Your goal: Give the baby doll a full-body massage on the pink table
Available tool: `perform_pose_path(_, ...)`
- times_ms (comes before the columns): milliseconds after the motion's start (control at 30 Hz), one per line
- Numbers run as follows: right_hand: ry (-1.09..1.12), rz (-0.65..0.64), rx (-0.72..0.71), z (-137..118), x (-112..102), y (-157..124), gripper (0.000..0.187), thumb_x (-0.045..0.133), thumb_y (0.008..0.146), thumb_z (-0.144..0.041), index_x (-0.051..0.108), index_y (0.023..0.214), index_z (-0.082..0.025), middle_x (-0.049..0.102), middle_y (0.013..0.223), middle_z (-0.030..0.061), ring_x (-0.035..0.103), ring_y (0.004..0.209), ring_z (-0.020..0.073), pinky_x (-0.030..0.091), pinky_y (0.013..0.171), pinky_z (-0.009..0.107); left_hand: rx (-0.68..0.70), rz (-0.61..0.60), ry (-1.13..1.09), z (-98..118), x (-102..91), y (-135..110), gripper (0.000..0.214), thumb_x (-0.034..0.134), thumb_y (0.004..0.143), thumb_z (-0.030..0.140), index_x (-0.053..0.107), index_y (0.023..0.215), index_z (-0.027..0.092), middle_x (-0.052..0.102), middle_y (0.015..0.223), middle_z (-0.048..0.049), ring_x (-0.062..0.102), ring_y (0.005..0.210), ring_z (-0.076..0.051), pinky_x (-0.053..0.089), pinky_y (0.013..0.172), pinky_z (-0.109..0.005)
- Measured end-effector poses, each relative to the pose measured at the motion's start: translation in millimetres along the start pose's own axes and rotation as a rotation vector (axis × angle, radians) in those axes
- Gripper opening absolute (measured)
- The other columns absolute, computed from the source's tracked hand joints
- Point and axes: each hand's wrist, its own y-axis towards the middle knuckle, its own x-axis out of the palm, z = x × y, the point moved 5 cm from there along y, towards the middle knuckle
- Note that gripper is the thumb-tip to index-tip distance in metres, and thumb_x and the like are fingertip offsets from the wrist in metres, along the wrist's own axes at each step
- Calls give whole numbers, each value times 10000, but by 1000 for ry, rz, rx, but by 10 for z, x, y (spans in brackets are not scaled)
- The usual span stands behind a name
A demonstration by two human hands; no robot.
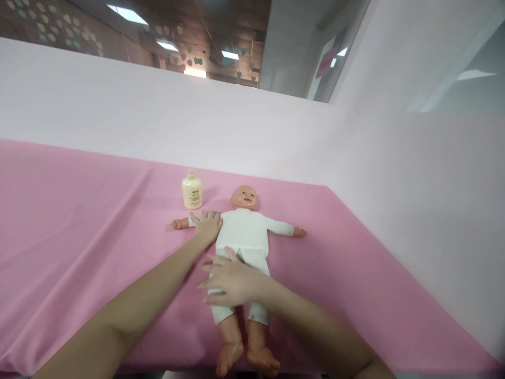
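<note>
Head view: a baby doll (246, 231) in a white one-piece suit lies on its back on a pink cloth (79, 221). Its head points to 12 o'clock, its bare feet to 6 o'clock at the near edge, and its arms are spread to 9 and 3 o'clock.

The left hand (207, 225) lies flat, palm down and fingers straight, on the doll's sleeve at about 10 o'clock from its belly, grasping nothing. The right hand (231, 283) rests across the doll's thighs at 6 o'clock from the belly. Its fingers are spread towards 9 o'clock and not closed round anything, and it is slightly blurred.

A cream-coloured lotion bottle (191, 191) stands upright at 9 o'clock from the doll's head, near it but apart. A pale wall (118, 105) rises behind the cloth.
</note>
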Motion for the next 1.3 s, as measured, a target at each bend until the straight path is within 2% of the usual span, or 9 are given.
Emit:
perform_pose_path(100,-8,-15,-130,-146,108,37,360,628,967,-547,759,1202,-307,616,1474,42,523,1396,277,205,1283,518,7,5,9,-6,0,4,464,281,1053,362,618,1337,220,600,1417,-169,446,1366,-436,86,1125,-862)
perform_pose_path(167,13,8,-80,-23,91,47,363,633,971,-525,754,1209,-279,632,1454,53,524,1402,261,209,1286,498,11,14,24,-2,0,3,461,280,1053,366,618,1334,225,608,1409,-162,464,1342,-427,95,1127,-857)
perform_pose_path(433,180,251,425,1173,-244,-141,479,461,1043,-462,569,1476,-289,424,1627,69,283,1571,288,169,1281,573,16,24,13,25,-6,-14,495,252,1047,366,616,1341,204,612,1398,-179,491,1305,-431,99,1119,-860)
perform_pose_path(567,252,379,647,1701,-155,-373,560,436,1034,-494,456,1558,-300,304,1687,58,189,1598,312,148,1274,621,9,0,-22,-5,-17,10,492,245,1043,372,622,1321,221,605,1415,-167,489,1316,-429,133,1123,-843)
perform_pose_path(700,358,543,763,2052,-2,-558,682,392,1026,-529,357,1610,-179,315,1679,119,258,1580,280,202,1302,503,11,-51,-130,76,-42,33,491,230,1041,372,605,1323,227,593,1452,-153,484,1357,-401,186,1162,-773)
perform_pose_path(867,374,589,750,2153,82,-589,721,378,1013,-575,372,1601,-157,350,1663,119,280,1571,277,197,1309,481,152,-170,-332,533,-20,-142,614,294,1034,459,370,1556,145,339,1650,-234,312,1532,-408,256,1202,-662)
perform_pose_path(967,371,610,718,2142,85,-581,717,366,1016,-582,371,1601,-167,357,1660,118,281,1571,273,209,1303,488,294,-172,-389,833,-29,-385,649,351,1016,550,353,1583,234,198,1717,-176,151,1582,-450,188,1194,-735)
perform_pose_path(1100,371,628,704,2153,95,-588,726,354,1016,-598,389,1590,-156,361,1655,141,295,1564,281,228,1293,500,548,-199,-355,1161,-82,-803,637,381,1011,550,411,1559,228,310,1682,-162,177,1588,-407,72,1234,-731)
perform_pose_path(1300,348,630,696,2170,99,-597,784,316,1005,-656,384,1593,-142,382,1643,145,311,1560,268,223,1300,453,790,-220,-337,1454,-311,-1340,532,419,1020,490,548,1468,235,426,1616,-180,309,1546,-397,137,1250,-693)
